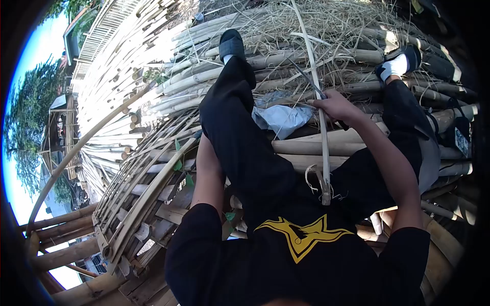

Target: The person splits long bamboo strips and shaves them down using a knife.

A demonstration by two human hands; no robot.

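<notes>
My right hand (338,108) is closed around a knife (309,80), its narrow blade pointing up and away to the left. The dark end of the handle shows below my palm. A long pale bamboo strip (323,145) runs from the far edge down to my lap, passing right at my fingers. The thumb lies against the strip. Curled shavings (311,176) hang by its near end. My left forearm (208,166) goes down behind my bent leg, so the left hand is hidden.
Piled bamboo poles (199,84) lie beneath and ahead of me. Loose shavings (337,30) cover the far poles. A crumpled white plastic bag (283,120) rests between my legs. Split bamboo slats (148,188) are stacked at left, near a long curved pole (84,137).
</notes>
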